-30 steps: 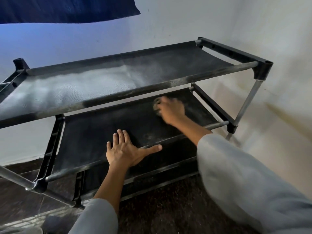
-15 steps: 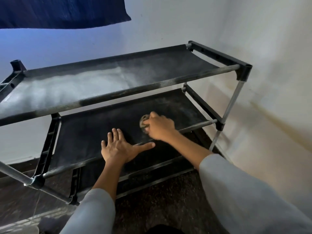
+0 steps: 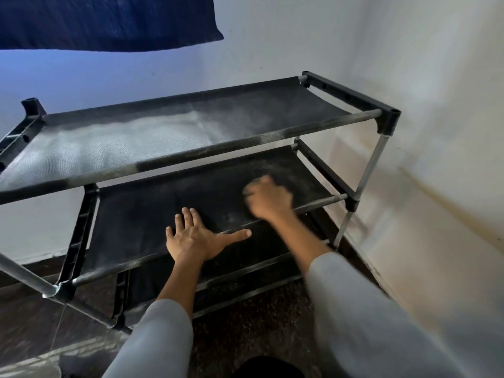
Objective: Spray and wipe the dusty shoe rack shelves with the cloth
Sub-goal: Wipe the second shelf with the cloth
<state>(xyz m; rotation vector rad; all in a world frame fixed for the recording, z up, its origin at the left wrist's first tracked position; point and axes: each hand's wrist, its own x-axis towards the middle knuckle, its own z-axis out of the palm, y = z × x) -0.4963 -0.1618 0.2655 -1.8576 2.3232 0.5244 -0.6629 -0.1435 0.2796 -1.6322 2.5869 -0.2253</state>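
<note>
A black fabric shoe rack (image 3: 387,124) with metal poles stands in a corner. Its top shelf (image 3: 122,143) is grey with dust on the left half. My left hand (image 3: 196,238) lies flat, fingers spread, on the front of the middle shelf (image 3: 152,214). My right hand (image 3: 268,199), blurred by motion, is curled round a small bunched cloth (image 3: 246,192) and presses it on the right part of the middle shelf. Only a sliver of cloth shows past the knuckles. A lower shelf (image 3: 245,268) sits beneath. No spray bottle is in view.
White walls close in behind and on the right (image 3: 436,132). A dark blue fabric (image 3: 109,20) hangs overhead at the upper left. The floor (image 3: 259,323) is dark and speckled.
My right hand with the cloth swept toward me and left, then back to the right and farther onto the middle shelf. My left hand stayed flat in place.
</note>
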